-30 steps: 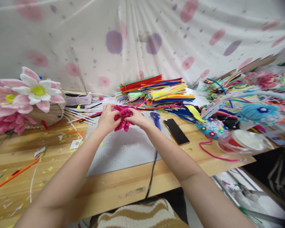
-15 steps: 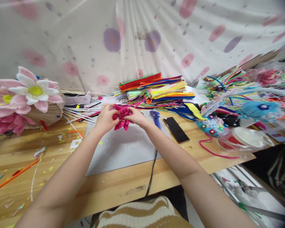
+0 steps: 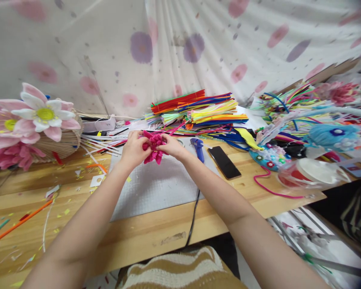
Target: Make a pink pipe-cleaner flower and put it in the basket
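Both hands meet over the far end of a white mat on the wooden table. Between them is a magenta pipe-cleaner flower, fuzzy and many-petalled. My left hand grips its left side with curled fingers. My right hand pinches its right side, thumb and fingers pressed into the petals. A magenta stem runs up and to the right from the flower toward the piles behind.
Stacked coloured pipe cleaners lie behind the hands. A blue glue gun with a black cord and a black phone sit to the right. Large pink and white flowers stand at left. Craft clutter and a tape roll fill the right.
The flower has been turned slightly between the fingers and both hands have shifted a little upward in the view. Everything else on the table stays put.
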The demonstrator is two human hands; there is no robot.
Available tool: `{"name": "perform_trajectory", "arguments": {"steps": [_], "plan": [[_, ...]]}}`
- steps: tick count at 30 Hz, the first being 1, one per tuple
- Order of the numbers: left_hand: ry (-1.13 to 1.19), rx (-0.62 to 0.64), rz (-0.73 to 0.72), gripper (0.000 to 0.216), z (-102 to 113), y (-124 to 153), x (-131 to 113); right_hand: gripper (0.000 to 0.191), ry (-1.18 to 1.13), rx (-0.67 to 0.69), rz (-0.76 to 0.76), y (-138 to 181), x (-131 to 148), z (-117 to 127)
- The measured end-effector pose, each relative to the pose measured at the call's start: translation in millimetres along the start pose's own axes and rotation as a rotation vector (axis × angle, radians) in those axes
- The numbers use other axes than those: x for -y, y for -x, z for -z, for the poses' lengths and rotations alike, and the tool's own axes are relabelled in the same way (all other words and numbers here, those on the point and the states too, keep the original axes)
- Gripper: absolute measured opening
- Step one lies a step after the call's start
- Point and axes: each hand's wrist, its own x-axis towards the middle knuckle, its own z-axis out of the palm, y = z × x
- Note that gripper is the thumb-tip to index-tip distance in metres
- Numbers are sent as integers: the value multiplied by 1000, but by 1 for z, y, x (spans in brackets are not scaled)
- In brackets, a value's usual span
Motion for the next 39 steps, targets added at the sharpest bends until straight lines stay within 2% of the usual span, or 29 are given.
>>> {"name": "perform_trajectory", "arguments": {"steps": [7, 16, 20, 27, 33, 36, 39], "plan": [[-76, -21, 9, 18, -2, 3, -1, 33, 42, -13, -4, -2, -4, -3], [-54, 86, 135, 11, -5, 1, -4, 30, 70, -9, 12, 2, -1, -4], [-31, 54, 132, 12, -5, 2, -5, 31, 44, -8, 12, 2, -1, -4], [-54, -63, 42, 16, -1, 9, -6, 30, 30, -40, 61, 3, -2, -4], [-144, -21, 106, 13, 1, 11, -14, 28, 103, -40, 137, 6, -8, -8], [-106, -3, 127, 13, 0, 10, -15, 29, 112, -54, 143, 6, -8, -9], [-21, -49, 149, 12, -2, 9, -14, 29, 81, -60, 148, 6, -5, -8]]}}
